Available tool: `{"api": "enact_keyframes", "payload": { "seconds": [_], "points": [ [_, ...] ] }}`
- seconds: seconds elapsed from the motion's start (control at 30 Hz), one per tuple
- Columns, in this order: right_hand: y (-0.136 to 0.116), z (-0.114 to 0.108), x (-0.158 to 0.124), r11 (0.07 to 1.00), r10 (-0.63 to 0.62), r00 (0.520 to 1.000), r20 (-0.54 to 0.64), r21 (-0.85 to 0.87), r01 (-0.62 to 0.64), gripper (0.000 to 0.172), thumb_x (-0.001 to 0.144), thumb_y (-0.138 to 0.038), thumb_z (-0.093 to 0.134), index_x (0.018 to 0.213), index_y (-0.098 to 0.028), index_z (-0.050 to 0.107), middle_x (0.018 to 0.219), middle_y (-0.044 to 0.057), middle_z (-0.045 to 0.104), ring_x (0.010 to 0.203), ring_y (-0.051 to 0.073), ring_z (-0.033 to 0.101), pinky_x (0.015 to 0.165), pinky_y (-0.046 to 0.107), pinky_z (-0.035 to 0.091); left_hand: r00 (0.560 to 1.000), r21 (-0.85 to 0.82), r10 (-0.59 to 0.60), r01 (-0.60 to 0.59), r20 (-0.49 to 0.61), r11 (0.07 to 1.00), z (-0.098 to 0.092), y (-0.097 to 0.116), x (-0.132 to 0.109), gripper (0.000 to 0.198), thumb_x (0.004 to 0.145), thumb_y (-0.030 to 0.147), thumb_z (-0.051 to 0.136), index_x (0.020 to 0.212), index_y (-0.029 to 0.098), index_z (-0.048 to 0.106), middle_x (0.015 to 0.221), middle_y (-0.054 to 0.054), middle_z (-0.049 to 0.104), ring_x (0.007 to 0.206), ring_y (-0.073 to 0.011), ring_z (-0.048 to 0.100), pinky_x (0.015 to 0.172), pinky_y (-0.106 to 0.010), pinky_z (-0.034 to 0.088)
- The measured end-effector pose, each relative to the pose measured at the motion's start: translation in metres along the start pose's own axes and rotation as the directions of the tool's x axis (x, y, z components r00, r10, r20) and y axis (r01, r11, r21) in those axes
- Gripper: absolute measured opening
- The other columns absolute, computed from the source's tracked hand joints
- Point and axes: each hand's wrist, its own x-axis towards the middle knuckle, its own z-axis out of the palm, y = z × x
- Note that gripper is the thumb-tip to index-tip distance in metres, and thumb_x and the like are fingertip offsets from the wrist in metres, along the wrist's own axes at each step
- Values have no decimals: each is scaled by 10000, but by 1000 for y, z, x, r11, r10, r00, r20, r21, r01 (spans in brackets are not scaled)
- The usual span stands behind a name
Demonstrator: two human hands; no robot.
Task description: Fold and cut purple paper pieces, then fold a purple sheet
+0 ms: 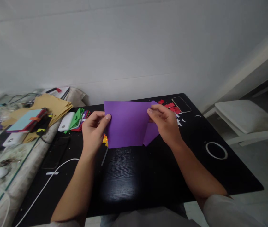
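A sheet of purple paper [127, 124] is held up above the black table [122, 176]. My left hand [94, 130] pinches its left edge between thumb and fingers. At the upper right edge, my right hand [164, 123] grips the same sheet, thumb in front. Another purple piece [151, 134] shows behind the sheet, beside my right hand; part of it is hidden. Just right of my left hand, a small orange and yellow piece [105, 140] peeks out from behind the sheet.
Red paper pieces [175, 108], white scraps and a phone [181, 104] lie at the back right, a white ring [216, 150] nearer. Green paper [77, 118], a dark phone [56, 153] and a white cable [44, 186] are left. A white chair [239, 115] stands right.
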Motion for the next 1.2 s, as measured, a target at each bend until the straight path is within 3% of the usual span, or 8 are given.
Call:
{"api": "enact_keyframes", "payload": {
  "seconds": [0.5, 0.67, 1.0, 1.1, 1.2],
  "points": [
    [0, -1, 1, 1000, 3, 999, -36, 12, -3, 215, 900, -442, 731, 904, -228, 738, 724, 3, 665, 733, 187, 655, 764, 391, 624, 999, -2, -3, 3, 36, 1000, -1, 2, 0, 189, 832, 373, 811, 828, 196, 748, 681, 15, 633, 573, -93, 506, 526, -206, 406],
    [1, -2, 0, 999, -5, 1000, -19, -46, 4, 218, 911, -445, 730, 903, -228, 752, 705, 2, 655, 707, 182, 633, 736, 382, 606, 999, 9, 33, -33, 0, 999, -2, 3, 0, 208, 873, 405, 778, 870, 197, 764, 601, 28, 584, 518, -84, 464, 475, -203, 359],
    [3, -1, 0, 1000, 10, 1000, -6, -13, -10, 209, 909, -434, 732, 891, -227, 745, 714, 1, 670, 707, 178, 646, 752, 382, 617, 995, 88, 90, -85, -48, 992, 1, 8, -2, 243, 850, 418, 800, 831, 178, 769, 646, 7, 677, 558, -95, 560, 540, -206, 449],
    [0, -1, -1, 999, 37, 999, 22, -1, -37, 215, 891, -441, 748, 879, -226, 738, 696, -3, 656, 701, 179, 646, 742, 378, 620, 994, 66, 96, -92, -60, 994, 2, 11, -2, 241, 841, 420, 808, 856, 183, 766, 652, 11, 672, 561, -97, 560, 548, -211, 450],
    [-2, -5, -2, 995, 79, 988, 129, 54, -87, 215, 844, -425, 801, 887, -223, 740, 714, -5, 671, 703, 174, 660, 709, 350, 622, 991, 63, 105, -100, -78, 993, 1, 12, -2, 242, 846, 425, 803, 859, 187, 757, 642, 18, 657, 551, -91, 535, 533, -208, 419]
  ]
}}
